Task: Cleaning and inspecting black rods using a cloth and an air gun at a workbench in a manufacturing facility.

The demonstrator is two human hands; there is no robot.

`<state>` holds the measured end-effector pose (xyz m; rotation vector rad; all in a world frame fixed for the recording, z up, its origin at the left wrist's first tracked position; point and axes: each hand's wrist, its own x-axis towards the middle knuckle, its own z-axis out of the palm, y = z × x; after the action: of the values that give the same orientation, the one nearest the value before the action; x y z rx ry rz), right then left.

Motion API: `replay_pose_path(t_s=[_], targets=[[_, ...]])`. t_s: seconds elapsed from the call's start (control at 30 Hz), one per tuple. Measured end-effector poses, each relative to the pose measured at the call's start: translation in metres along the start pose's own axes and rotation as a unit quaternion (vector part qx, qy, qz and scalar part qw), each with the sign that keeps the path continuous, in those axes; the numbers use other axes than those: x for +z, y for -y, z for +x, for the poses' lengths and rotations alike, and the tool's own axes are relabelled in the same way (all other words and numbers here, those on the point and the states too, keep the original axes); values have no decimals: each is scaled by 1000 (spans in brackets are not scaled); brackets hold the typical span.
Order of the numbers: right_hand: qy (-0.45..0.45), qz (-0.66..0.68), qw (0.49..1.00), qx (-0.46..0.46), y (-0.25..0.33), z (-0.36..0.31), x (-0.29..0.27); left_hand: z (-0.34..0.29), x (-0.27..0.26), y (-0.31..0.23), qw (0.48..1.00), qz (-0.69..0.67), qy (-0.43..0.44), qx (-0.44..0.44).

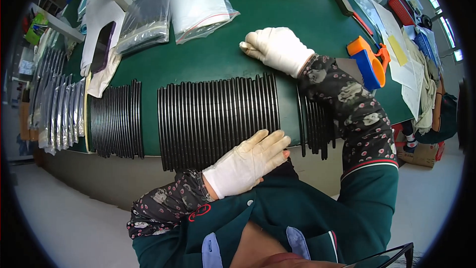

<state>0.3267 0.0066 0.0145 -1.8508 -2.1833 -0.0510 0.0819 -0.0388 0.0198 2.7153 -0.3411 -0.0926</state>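
Observation:
Thin black strips lie overlapped in rows on the green table (277, 0). My left hand (250, 161), in a white glove, rests flat on the near right end of the middle row of strips (213, 119), fingers spread and pressing on them. My right hand (278, 48), also gloved, lies on the bare green surface beyond that row, fingers curled, holding nothing that I can see. My right forearm crosses over a smaller group of strips (313, 126) at the right. Another row of strips (116, 119) lies to the left.
Clear plastic bags (198, 7) and a dark bag (144, 22) lie at the back. A dark phone (103, 47) rests on white cloth at left. An orange and blue tool (369, 62) and papers (401, 64) sit right. Silver packets (59, 114) line the far left edge.

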Motion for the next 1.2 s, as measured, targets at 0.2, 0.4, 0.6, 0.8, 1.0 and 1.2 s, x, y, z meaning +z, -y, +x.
replay_pose_path(t_s=[0.2, 0.4, 0.6, 0.8, 1.0, 1.2], targets=[[35, 109, 976, -187, 54, -36, -6, -1, 0, -3, 1000, -12, -4, 5], [-69, 103, 989, -83, 27, -5, 1, 0, 1, 4, 1000, -5, -1, 0], [38, 84, 992, -80, 39, -24, 0, -1, 2, -5, 1000, 17, -2, -1], [-121, 20, 991, 57, 0, -14, -48, 13, -15, -7, 1000, -17, 7, 4], [-231, 225, 921, 220, -28, -56, -106, 93, -33, -15, 989, -6, -51, 139], [-259, 185, 923, 217, -37, -90, -94, 141, 12, 6, 987, 8, -74, 143]])
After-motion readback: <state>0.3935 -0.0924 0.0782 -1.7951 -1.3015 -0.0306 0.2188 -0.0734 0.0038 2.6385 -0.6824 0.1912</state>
